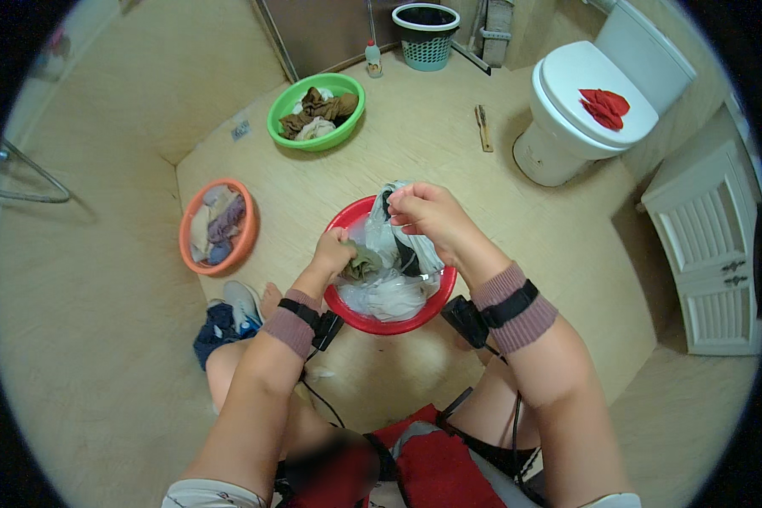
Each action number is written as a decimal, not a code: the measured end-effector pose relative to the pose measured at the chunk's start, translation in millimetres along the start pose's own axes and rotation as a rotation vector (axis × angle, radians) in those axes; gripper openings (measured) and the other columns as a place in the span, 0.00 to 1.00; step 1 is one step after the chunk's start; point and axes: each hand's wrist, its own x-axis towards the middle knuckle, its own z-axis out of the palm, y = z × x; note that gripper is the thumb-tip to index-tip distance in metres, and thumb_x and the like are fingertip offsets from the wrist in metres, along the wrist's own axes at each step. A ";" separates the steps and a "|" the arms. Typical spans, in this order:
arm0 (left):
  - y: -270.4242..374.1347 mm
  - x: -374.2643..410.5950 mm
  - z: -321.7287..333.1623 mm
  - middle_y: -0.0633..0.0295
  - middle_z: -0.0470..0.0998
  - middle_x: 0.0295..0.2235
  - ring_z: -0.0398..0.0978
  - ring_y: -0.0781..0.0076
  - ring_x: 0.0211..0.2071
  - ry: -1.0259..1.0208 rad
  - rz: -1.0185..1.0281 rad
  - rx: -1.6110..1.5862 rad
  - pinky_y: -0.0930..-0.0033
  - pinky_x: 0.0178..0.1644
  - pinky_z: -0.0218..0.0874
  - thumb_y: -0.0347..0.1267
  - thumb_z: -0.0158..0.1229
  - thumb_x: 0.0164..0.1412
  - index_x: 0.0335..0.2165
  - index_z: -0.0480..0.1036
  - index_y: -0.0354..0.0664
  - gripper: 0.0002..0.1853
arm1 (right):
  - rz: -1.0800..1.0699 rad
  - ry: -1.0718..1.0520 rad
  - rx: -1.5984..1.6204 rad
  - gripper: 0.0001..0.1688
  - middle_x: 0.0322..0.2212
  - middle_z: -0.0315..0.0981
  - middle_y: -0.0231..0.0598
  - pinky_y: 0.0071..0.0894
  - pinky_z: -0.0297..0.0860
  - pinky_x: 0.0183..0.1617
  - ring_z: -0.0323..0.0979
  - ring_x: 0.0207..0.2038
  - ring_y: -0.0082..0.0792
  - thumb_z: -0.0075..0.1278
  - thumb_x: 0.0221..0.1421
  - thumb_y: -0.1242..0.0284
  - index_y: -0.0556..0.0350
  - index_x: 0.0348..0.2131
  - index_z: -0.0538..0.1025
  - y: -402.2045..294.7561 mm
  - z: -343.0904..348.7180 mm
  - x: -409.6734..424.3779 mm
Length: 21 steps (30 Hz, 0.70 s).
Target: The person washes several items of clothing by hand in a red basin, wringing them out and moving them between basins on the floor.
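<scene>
A red plastic basin on the floor before me holds water and wet clothes. In it lie a white cloth near the front and a pale garment with dark parts, which rises over the back rim. My left hand grips an olive-green cloth at the basin's left side. Above the back right of the basin is my right hand, fingers curled at the top of the pale garment; whether they pinch it is not clear.
A green basin and an orange basin, both with clothes, stand left. Farther off are a bottle, a lidded-rim basket and a brush. A red cloth lies on the toilet; a louvred cabinet stands right.
</scene>
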 end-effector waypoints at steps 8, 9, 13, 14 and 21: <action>179.9 -92.6 -28.6 0.68 0.71 0.26 0.71 0.78 0.26 -0.147 0.267 -0.392 0.76 0.29 0.63 0.17 0.58 0.47 0.27 0.62 0.45 0.15 | -0.328 0.030 -0.709 0.22 0.29 0.72 0.34 0.28 0.67 0.36 0.70 0.31 0.30 0.60 0.39 0.75 0.58 0.38 0.73 41.0 4.0 16.4; 185.2 -98.5 -29.6 0.67 0.71 0.26 0.71 0.78 0.26 -0.146 0.289 -0.473 0.75 0.30 0.64 0.17 0.58 0.48 0.28 0.62 0.45 0.14 | -0.397 0.026 -0.842 0.23 0.29 0.72 0.35 0.28 0.67 0.36 0.70 0.31 0.30 0.61 0.38 0.75 0.58 0.39 0.73 43.9 6.4 14.8; 179.6 -95.4 -33.0 0.67 0.72 0.27 0.74 0.77 0.29 -0.123 0.316 -0.585 0.75 0.33 0.67 0.20 0.58 0.52 0.31 0.62 0.43 0.13 | -0.177 0.128 -0.458 0.17 0.32 0.76 0.50 0.36 0.68 0.40 0.74 0.35 0.45 0.52 0.45 0.71 0.60 0.37 0.75 42.2 6.4 33.0; 175.4 -90.4 -32.2 0.67 0.72 0.28 0.74 0.77 0.29 -0.092 0.278 -0.540 0.75 0.32 0.67 0.20 0.58 0.52 0.31 0.62 0.43 0.12 | -0.141 0.114 -0.244 0.14 0.30 0.75 0.46 0.35 0.68 0.39 0.73 0.33 0.38 0.44 0.50 0.74 0.62 0.37 0.74 40.4 0.6 35.5; 128.2 -67.1 -31.0 0.63 0.72 0.35 0.71 0.74 0.37 -0.105 0.259 -0.010 0.70 0.43 0.63 0.31 0.65 0.50 0.44 0.66 0.39 0.23 | -0.092 0.034 0.242 0.12 0.28 0.74 0.34 0.28 0.70 0.33 0.71 0.27 0.25 0.40 0.59 0.72 0.60 0.35 0.74 -6.3 12.3 17.4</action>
